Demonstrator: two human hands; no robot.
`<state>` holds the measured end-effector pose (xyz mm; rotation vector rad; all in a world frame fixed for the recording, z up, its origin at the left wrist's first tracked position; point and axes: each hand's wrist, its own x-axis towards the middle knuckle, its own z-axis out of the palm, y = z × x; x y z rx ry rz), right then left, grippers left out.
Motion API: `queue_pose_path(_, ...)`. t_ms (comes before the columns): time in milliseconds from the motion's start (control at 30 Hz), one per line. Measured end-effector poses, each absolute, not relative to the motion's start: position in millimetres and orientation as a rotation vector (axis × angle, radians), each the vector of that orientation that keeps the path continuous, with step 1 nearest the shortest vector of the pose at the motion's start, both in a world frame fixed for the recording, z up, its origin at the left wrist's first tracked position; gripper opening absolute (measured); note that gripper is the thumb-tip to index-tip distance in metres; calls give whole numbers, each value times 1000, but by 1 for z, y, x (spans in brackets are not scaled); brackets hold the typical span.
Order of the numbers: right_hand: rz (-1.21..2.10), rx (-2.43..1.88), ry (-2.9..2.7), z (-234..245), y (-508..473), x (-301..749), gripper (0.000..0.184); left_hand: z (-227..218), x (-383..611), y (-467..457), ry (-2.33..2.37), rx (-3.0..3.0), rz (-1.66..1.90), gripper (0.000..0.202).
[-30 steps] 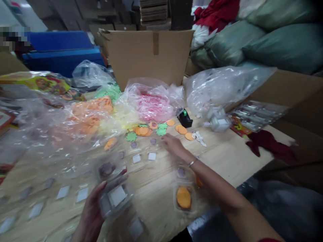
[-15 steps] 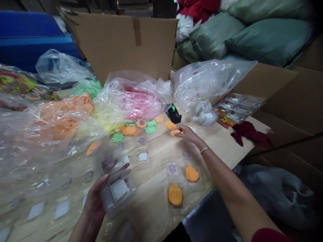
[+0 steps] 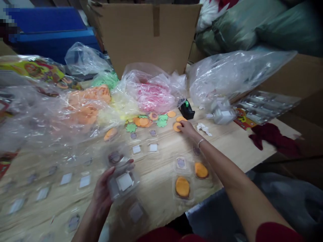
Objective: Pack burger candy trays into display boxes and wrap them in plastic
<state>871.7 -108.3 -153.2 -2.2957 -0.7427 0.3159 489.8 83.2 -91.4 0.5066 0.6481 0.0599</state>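
Note:
My left hand [image 3: 104,185] grips an open clear plastic clamshell box [image 3: 118,193], its lid folded back. A white square [image 3: 124,181] shows in its base and a dark printed mark on its lid. Across the table, the fingers of my right hand [image 3: 189,128] pinch the edge of a flat orange piece [image 3: 177,127], low over the wood. Another orange piece [image 3: 181,119] lies just behind it. Between my arms two open clear boxes hold rounded orange pieces, one in the nearer box [image 3: 182,187] and one in the farther box [image 3: 201,170].
Orange and green cutouts [image 3: 143,121] lie mid-table before plastic bags of pink pieces [image 3: 153,95] and orange pieces [image 3: 85,104]. A black tape dispenser [image 3: 187,110] stands near stacked clear boxes [image 3: 223,112]. Several open boxes cover the left side. A large cardboard box [image 3: 151,37] stands behind.
The view has shifted left, so things appear farther right. My right hand has brought the orange piece down beside the other orange piece. My left hand still holds the open box.

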Motion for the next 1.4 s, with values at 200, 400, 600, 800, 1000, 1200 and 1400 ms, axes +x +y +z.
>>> queue_pose_path(200, 164, -2162, -1011, -97, -78, 784, 28, -81, 514, 45, 791, 642, 109, 42)
queue_pose_path(400, 766, -1582, -1186, -71, -100, 637, 28, -75, 531, 6, 729, 914, 386, 34)
queue_pose_path(600, 1095, -1304, -946, -90, -132, 618, 27, -73, 518, -16, 699, 966, 257, 42)
queue_pose_path(800, 1019, -1412, -800, -82, -165, 597, 23, -83, 497, -17, 752, 820, 23, 38)
queue_pose_path(1000, 345, -2311, -1199, -92, -169, 573, 13, -81, 447, 9, 960, 707, 200, 29)
queue_pose_path(1200, 540, -2275, -1459, -101, -144, 541, 30, -83, 408, 13, 988, 655, 66, 42)
queue_pose_path(1400, -62, -2453, -800, -128, -214, 637, 35, -77, 396, 25, 986, 692, 90, 40)
